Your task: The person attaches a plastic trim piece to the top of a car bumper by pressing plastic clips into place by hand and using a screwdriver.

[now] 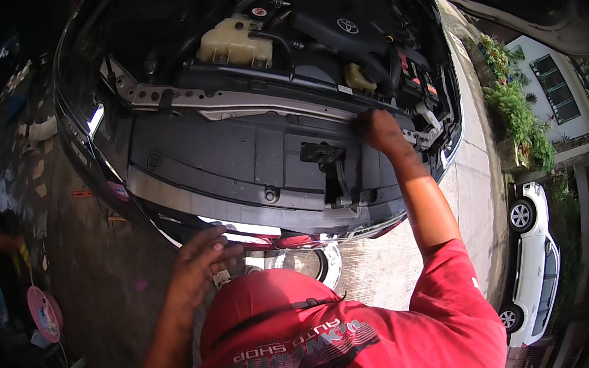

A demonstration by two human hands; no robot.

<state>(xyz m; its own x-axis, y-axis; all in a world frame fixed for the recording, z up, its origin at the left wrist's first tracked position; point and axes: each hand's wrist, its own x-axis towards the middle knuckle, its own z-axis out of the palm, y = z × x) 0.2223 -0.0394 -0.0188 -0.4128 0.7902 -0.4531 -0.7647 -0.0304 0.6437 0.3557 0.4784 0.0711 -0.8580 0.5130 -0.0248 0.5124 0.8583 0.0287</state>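
Under a raised car hood, my right hand [380,130] reaches to the far edge of a black plastic cover [213,146], beside the silver crossbar [252,107]. It is closed, with the fingertips hidden; what it grips cannot be made out. Nearer the front bumper, my left hand [203,266] hovers with bent fingers drawn together. A small whitish piece [222,279] shows just under those fingers, too unclear to name. The dark hood latch [322,153] sits in an opening of the cover, left of my right forearm.
Behind the crossbar are a yellowed fluid tank [224,43], a smaller yellowish reservoir [358,77] and the black engine cover [336,27]. A pink basin [44,313] stands on the ground at left. At right, a white car [534,278] is parked near plants [513,102].
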